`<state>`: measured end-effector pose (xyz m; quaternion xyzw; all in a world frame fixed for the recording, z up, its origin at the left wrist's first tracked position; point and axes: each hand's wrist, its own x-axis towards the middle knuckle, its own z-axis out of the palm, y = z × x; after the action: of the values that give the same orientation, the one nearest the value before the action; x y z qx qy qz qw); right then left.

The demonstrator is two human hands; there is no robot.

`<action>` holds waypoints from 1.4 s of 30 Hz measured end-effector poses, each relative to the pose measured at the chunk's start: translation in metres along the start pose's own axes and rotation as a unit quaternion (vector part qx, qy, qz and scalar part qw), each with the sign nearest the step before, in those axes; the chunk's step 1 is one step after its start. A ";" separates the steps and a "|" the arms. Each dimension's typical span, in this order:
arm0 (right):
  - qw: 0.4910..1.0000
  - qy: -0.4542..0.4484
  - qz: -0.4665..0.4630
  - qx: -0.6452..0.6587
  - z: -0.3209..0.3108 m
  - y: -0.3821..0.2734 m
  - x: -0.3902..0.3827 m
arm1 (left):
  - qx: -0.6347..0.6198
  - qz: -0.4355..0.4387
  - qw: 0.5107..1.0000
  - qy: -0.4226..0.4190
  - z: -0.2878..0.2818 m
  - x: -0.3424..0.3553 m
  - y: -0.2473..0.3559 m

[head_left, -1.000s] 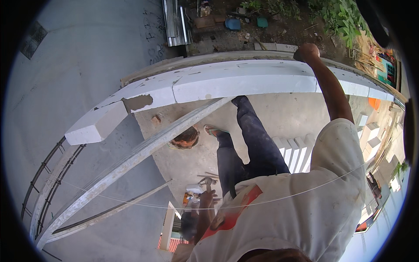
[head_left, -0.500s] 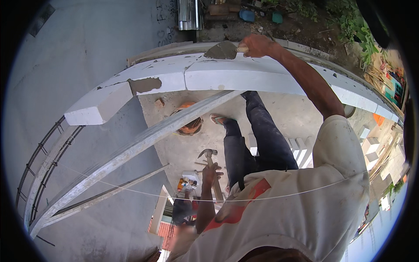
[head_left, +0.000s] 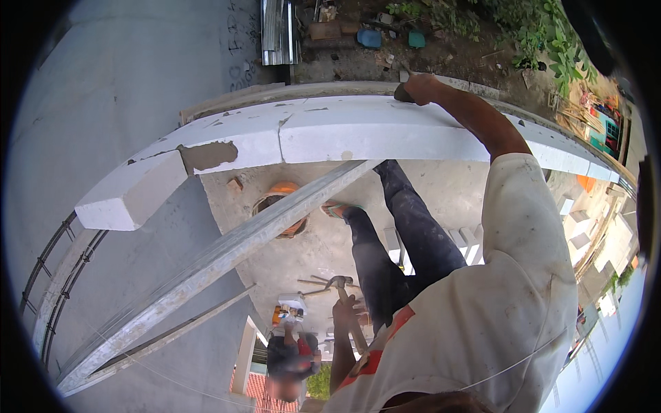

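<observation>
My right hand [head_left: 421, 89] reaches over the top of a white block wall [head_left: 379, 134], gripping a trowel. Only a dark bit of the trowel blade [head_left: 403, 93] shows beside the fingers, at the wall's far edge; its handle is hidden in my grip. Lower down, near my thigh, my left hand [head_left: 345, 311] is wrapped around the wooden handle of a claw hammer [head_left: 339, 283], head up. At the wall's left end a white block [head_left: 131, 194] sits at an angle, with a grey mortar patch [head_left: 212, 157] next to it.
A long pale beam [head_left: 227, 258] slants from lower left up to the wall. Beneath it stands an orange-rimmed bucket [head_left: 289, 226]. Another person [head_left: 289, 354] is lower down. Steel rebar [head_left: 58, 303] curves at the left; a thin string crosses in front of me.
My right hand has moved slightly right along the wall, and the trowel blade has turned from lying broad to barely showing. My left hand, still around the hammer, sits lower in view.
</observation>
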<state>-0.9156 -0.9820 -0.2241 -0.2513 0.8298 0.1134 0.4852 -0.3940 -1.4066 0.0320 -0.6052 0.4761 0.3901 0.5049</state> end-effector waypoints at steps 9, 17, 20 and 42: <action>0.996 0.044 -0.015 0.070 -0.056 -0.023 -0.034 | -0.042 0.011 0.999 -0.011 0.015 0.003 -0.002; 0.884 0.203 -0.202 0.368 -0.122 -0.062 -0.068 | -0.017 0.031 0.999 -0.017 0.021 -0.002 0.049; 0.935 0.150 -0.125 0.295 -0.116 -0.052 -0.036 | -0.059 0.049 0.997 -0.011 0.024 -0.004 0.058; 0.976 0.092 -0.108 0.167 -0.191 -0.200 0.176 | -0.188 0.057 0.979 -0.057 0.043 0.002 0.015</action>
<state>-1.0238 -1.2884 -0.2686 -0.2642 0.8460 -0.1031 0.4515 -0.4077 -1.3656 0.0186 -0.6377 0.3982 0.5346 0.3859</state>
